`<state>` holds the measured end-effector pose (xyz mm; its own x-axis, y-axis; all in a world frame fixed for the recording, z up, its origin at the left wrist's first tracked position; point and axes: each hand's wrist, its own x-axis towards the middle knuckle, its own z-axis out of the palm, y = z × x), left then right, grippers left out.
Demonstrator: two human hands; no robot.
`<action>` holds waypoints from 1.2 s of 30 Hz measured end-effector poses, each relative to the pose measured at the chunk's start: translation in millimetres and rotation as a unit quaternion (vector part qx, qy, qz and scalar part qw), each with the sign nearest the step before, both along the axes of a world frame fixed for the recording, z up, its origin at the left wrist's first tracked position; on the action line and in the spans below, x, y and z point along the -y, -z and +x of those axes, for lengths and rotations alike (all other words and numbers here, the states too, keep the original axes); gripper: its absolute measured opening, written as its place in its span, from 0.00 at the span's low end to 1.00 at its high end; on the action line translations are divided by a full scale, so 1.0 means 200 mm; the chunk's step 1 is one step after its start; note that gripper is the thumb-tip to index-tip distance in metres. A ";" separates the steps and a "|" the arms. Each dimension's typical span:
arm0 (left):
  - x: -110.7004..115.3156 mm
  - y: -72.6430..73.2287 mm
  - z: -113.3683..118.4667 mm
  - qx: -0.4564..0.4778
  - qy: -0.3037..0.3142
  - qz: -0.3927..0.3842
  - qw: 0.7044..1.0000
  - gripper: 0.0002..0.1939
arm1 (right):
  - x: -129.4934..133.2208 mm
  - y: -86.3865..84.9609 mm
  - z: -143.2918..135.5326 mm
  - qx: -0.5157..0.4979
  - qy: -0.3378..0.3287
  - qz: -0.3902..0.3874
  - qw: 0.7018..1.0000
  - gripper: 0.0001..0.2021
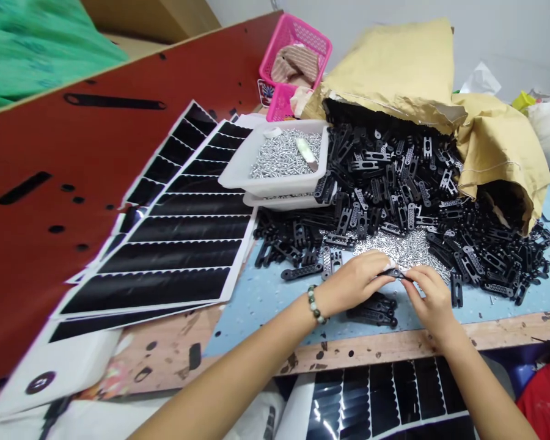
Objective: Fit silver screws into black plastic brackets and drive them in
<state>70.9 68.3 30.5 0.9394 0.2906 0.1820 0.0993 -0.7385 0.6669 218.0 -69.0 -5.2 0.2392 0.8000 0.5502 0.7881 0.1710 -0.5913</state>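
Between my two hands, just above the front of the blue work surface, is a small black plastic part [395, 273]. My left hand [360, 278], with a beaded bracelet at the wrist, pinches one end of it. The fingers of my right hand [428, 296] close on its other end. Below them lies a little stack of similar black parts [374, 310]. Right behind my fingers spreads a pile of small silver metal pieces [406, 245], and loose black plastic parts [394, 195] are heaped around it.
Two paper sacks stand at the back, one large sack [394, 61] and one smaller sack [499, 140]. A white tub [238, 171] holds silver screws. Sheets of black strips [165, 235] lie left, beside a red board [96, 165]. A pink basket [275, 52] sits behind.
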 end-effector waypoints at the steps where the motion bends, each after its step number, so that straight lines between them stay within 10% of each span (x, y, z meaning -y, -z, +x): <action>1: 0.00 0.00 0.01 -0.004 0.006 0.004 1.000 0.13 | 0.01 0.00 0.00 -0.002 0.005 -0.003 1.000 0.07; 13: 0.00 0.17 0.03 -0.094 0.073 0.016 0.993 0.11 | 0.16 0.22 -0.06 0.052 0.040 -0.116 0.991 0.07; 36: -0.08 0.20 0.08 -0.143 0.021 -0.008 0.989 0.09 | 0.08 0.23 -0.02 0.041 0.044 -0.127 0.990 0.08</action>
<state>86.4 84.8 -10.4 0.9632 0.2504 -0.0980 0.2551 -0.7358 0.6273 214.8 -85.7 -50.5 0.2775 0.8928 0.3547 0.8405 -0.0467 -0.5398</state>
